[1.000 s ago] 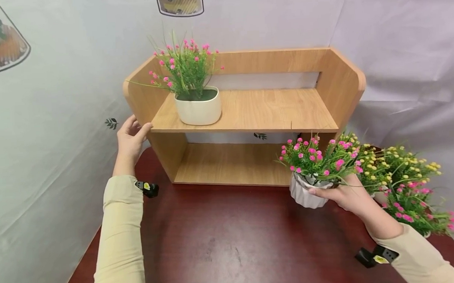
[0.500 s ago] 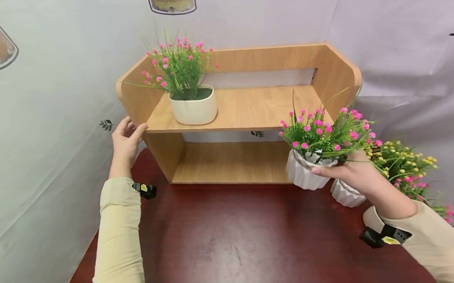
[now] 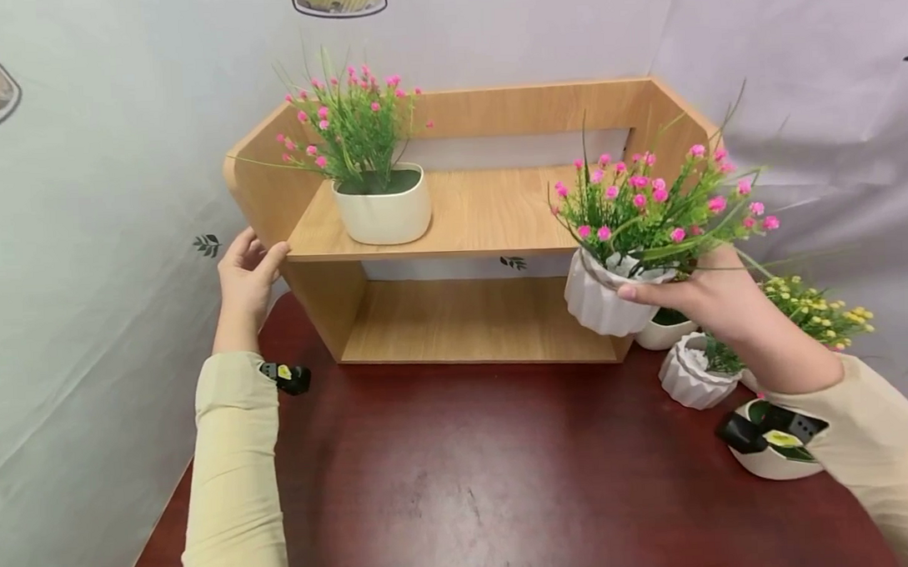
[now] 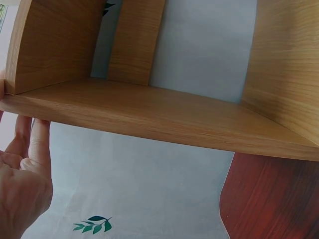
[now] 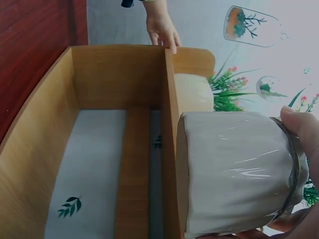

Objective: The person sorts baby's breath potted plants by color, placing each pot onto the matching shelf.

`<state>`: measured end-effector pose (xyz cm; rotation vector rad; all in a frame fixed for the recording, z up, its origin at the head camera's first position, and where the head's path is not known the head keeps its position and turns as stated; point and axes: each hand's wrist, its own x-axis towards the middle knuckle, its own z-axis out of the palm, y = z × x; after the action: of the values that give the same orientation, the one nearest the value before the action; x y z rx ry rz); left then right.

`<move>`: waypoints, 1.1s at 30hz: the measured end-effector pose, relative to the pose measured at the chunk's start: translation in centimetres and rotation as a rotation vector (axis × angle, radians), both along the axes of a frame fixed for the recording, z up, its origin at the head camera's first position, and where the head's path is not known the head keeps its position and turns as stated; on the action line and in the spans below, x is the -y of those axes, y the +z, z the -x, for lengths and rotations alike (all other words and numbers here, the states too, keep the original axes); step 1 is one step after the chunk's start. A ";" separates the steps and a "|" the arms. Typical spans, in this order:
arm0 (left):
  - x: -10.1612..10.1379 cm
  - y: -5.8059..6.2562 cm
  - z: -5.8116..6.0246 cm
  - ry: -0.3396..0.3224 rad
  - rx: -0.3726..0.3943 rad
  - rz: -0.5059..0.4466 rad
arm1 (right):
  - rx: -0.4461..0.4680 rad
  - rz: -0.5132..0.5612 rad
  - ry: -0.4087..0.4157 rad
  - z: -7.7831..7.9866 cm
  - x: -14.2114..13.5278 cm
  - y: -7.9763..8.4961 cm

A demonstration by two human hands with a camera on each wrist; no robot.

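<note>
My right hand (image 3: 698, 296) grips a white ribbed pot of pink flowers (image 3: 603, 297) by its rim and holds it in the air, in front of the right end of the wooden shelf unit (image 3: 490, 232), level with the upper board. The right wrist view shows the same ribbed pot (image 5: 234, 172) close up beside the shelf edge. My left hand (image 3: 247, 270) rests on the left side panel of the shelf, thumb on the front edge; its fingers (image 4: 30, 149) lie straight against the wood. A cream pot of pink flowers (image 3: 382, 204) stands on the upper board at the left.
On the dark red table (image 3: 461, 475), right of the shelf, stand several more pots: a ribbed white one (image 3: 690, 379), a yellow-flowered plant (image 3: 815, 308) and a cream pot (image 3: 775, 460) under my right sleeve. The lower board (image 3: 463, 321) holds nothing. White printed cloth hangs behind.
My right hand has lifted the ribbed pot of pink flowers off the table and up to the level of the upper board. My left hand has stayed on the shelf's side.
</note>
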<state>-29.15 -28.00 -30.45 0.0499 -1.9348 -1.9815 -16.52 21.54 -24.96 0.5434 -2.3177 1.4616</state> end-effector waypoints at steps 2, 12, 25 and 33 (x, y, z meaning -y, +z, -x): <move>0.0 0.1 0.0 0.006 0.002 0.002 | -0.026 0.026 0.016 0.3 0.3 0.5; -0.2 0.1 0.3 -0.016 -0.011 -0.006 | 0.049 0.079 -0.023 1.8 1.4 2.1; 0.3 -0.1 -0.2 0.018 -0.002 -0.011 | 0.114 0.028 -0.088 4.9 3.0 2.0; -0.2 -0.1 0.0 0.022 0.006 0.001 | 0.154 0.067 -0.132 6.3 3.9 1.9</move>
<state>-29.12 -27.84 -30.52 0.0762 -1.9303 -1.9689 -22.81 17.68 -23.09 0.2618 -2.3596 1.5609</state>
